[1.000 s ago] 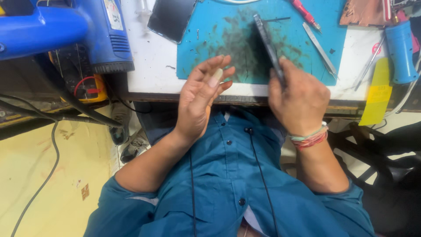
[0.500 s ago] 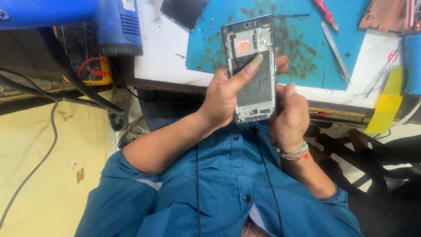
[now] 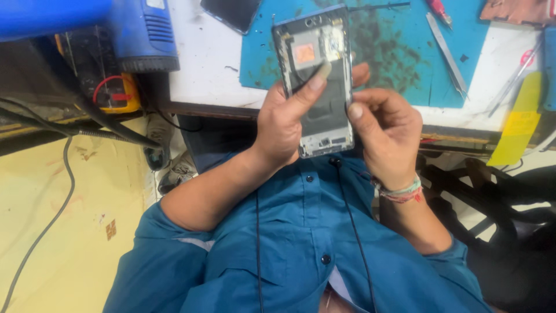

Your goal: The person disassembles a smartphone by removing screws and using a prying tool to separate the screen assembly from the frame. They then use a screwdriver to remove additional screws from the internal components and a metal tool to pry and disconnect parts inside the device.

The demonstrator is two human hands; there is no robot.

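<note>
An opened phone (image 3: 321,69) with its back cover off shows a dark battery area, a board and an orange patch near the top. Both hands hold it upright above my lap, in front of the table edge. My left hand (image 3: 284,124) grips its left side, the thumb lying across the inner face. My right hand (image 3: 388,130) holds the right edge, thumb near the middle of the frame. A woven band sits on the right wrist.
A teal work mat (image 3: 399,52) lies on the white table (image 3: 202,64) with metal tweezers (image 3: 449,55), a red-handled tool (image 3: 437,8) and a dark phone panel (image 3: 231,13). A blue hot-air device (image 3: 139,35) stands at left, cables below. A yellow strip (image 3: 518,122) hangs right.
The phone went from edge-on in the right hand alone to face-up between both hands. The left hand closed on its left side, and the view has come closer.
</note>
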